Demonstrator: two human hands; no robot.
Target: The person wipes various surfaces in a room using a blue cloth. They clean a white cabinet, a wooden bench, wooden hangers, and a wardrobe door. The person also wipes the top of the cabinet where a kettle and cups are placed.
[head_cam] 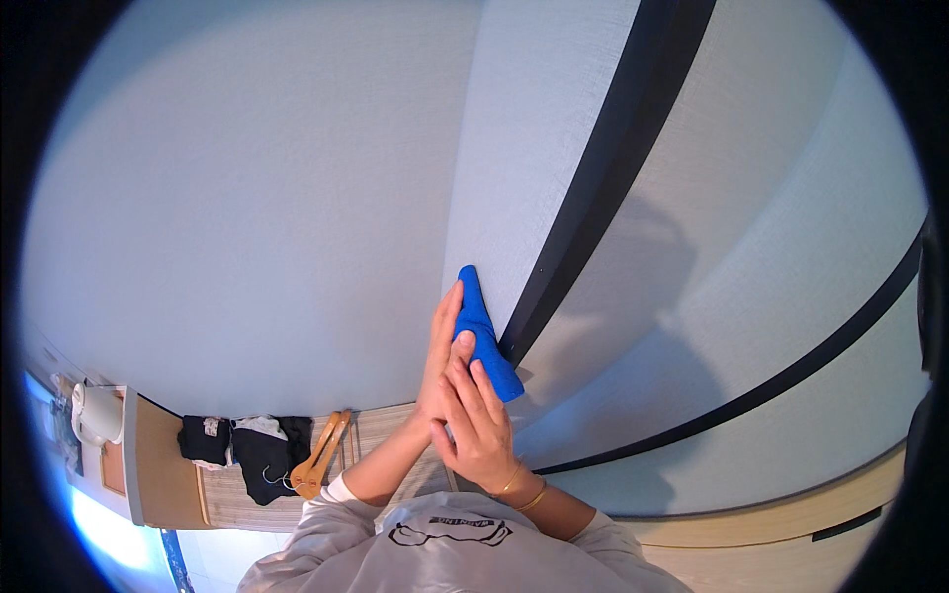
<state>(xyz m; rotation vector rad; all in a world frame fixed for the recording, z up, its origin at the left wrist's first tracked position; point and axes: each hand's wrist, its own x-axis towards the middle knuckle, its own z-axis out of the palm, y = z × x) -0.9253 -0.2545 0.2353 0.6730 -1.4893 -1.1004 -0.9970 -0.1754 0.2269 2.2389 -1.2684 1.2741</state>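
Note:
A folded blue cloth [483,337] lies along the palm side of my left hand [439,363], beside a pale wall panel. My left fingers are stretched out flat against it, and the thumb presses on its near side. My right hand [474,434] is just below, its fingers slightly apart and their tips against the left hand near the cloth's lower edge. Nothing shows in the right hand's grasp; its palm is partly hidden. The cloth's lower end is close to the foot of a black strip [586,200] that runs up the panels.
Wooden clothes hangers [320,456] and folded dark clothes [259,452] lie on a wood-grain surface [222,493] at lower left. Beyond a wooden side panel [164,459] stands a white kettle-like vessel [98,415]. A pale drawer front [756,552] with a dark handle is at lower right.

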